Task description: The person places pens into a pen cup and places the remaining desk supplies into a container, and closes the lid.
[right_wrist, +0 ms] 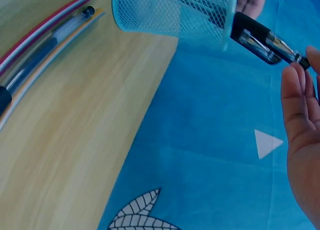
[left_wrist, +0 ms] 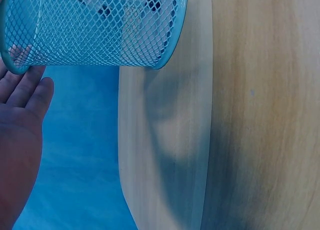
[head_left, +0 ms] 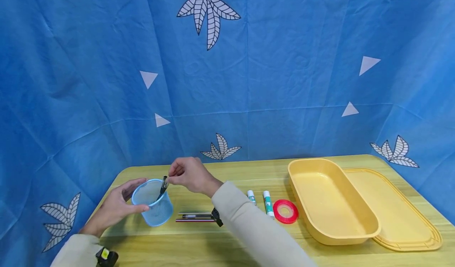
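Observation:
A light blue mesh pen holder (head_left: 156,213) stands near the left end of the table. My left hand (head_left: 115,205) holds it from the left, with the thumb on the near side and the fingers on the far side. Over its rim, my right hand (head_left: 193,176) pinches the upper end of a black pen (right_wrist: 289,51), whose lower part is inside the mesh. A second black pen with a clip (right_wrist: 250,37) leans close beside it, also in the holder. On the table to the right lie a clear-barrelled pen (right_wrist: 72,26) and thin striped pencils (head_left: 193,220).
Two glue sticks (head_left: 268,204) and a red tape roll (head_left: 285,211) lie right of my right forearm. Further right, a yellow tray (head_left: 334,241) rests partly over its flat yellow lid (head_left: 394,207). A blue patterned cloth (head_left: 270,81) hangs behind the table.

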Demonstrator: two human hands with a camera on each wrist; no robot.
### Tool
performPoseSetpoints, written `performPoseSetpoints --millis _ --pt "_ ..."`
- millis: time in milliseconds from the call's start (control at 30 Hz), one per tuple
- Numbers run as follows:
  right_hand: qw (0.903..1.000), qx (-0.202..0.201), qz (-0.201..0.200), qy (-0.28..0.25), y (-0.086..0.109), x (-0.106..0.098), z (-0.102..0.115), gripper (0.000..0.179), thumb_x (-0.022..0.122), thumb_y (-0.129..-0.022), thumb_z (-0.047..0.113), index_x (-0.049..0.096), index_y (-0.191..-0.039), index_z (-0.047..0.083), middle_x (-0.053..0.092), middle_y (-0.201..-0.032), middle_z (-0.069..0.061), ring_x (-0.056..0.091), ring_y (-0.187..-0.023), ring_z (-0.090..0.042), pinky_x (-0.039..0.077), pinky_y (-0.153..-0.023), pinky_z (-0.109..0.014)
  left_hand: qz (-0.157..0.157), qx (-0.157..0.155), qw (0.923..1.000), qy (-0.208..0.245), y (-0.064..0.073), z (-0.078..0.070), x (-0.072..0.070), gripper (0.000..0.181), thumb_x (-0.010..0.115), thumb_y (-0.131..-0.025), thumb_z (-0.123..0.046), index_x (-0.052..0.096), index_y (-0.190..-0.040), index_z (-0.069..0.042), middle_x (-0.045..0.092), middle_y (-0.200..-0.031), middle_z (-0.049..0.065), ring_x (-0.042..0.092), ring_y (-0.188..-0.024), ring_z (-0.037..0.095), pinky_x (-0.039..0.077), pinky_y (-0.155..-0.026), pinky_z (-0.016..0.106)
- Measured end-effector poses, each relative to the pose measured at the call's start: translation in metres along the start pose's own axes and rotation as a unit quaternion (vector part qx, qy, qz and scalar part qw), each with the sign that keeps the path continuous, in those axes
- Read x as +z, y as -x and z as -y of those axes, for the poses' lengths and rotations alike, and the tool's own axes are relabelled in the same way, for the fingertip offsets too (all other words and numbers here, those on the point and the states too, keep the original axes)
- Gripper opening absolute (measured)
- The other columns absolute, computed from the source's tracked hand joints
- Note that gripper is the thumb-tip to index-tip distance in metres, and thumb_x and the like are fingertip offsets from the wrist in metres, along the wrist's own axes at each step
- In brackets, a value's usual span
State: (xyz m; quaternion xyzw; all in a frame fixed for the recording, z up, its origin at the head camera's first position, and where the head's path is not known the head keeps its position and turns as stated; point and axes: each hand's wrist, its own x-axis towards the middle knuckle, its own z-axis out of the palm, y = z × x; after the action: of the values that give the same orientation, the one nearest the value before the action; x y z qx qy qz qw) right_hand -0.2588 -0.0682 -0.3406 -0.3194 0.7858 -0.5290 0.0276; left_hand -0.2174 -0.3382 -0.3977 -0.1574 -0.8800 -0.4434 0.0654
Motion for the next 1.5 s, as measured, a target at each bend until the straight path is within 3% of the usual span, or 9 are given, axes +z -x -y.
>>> performPoseSetpoints --millis 400,700,1067,1500 --pt "0.9986 -0.013 -0.018 0.047 0.004 0.005 -0.006 0.011 0.078 -0.088 0.011 0.067 -0.084 0.010 0.067 -0.078 0.008 0.059 -0.070 0.000 0.052 -0.065 -0.014 0.000 0.003 1.0000 0.001 -0.001 -0.001 0.002 0.074 0.085 -0.080 -0.009 0.047 -0.141 0.008 0.053 -0.137 0.029 0.047 -0.114 -0.013 0.039 -0.095 0.006" --pt "0.9999 0.008 0.006 0.010 0.017 -0.023 -0.013 0.009 0.076 -0.089 0.011 0.068 -0.090 0.010 0.067 -0.084 0.006 0.063 -0.076 -0.005 0.054 -0.071 -0.020 0.008 0.008 0.9999 0.005 0.000 -0.001 0.000 0.076 0.085 -0.079 -0.009 0.046 -0.143 0.007 0.050 -0.141 0.029 0.043 -0.116 -0.015 0.038 -0.097 0.006" --pt "0.9995 0.022 0.003 0.022 0.036 -0.056 -0.031 0.012 0.075 -0.091 0.012 0.068 -0.098 0.006 0.067 -0.091 0.002 0.063 -0.082 -0.009 0.054 -0.075 -0.024 0.009 -0.003 1.0000 0.000 0.002 0.001 -0.006 0.077 0.086 -0.078 -0.009 0.046 -0.143 0.007 0.052 -0.140 0.028 0.044 -0.114 -0.014 0.037 -0.094 0.004" --pt "0.9986 0.036 0.000 0.039 0.060 -0.077 -0.051 0.013 0.074 -0.091 0.011 0.067 -0.100 0.004 0.068 -0.091 0.001 0.063 -0.081 -0.010 0.054 -0.073 -0.025 0.008 0.004 1.0000 -0.001 0.000 -0.001 -0.003 0.076 0.086 -0.078 -0.009 0.046 -0.142 0.008 0.051 -0.139 0.030 0.044 -0.114 -0.015 0.038 -0.095 0.005"
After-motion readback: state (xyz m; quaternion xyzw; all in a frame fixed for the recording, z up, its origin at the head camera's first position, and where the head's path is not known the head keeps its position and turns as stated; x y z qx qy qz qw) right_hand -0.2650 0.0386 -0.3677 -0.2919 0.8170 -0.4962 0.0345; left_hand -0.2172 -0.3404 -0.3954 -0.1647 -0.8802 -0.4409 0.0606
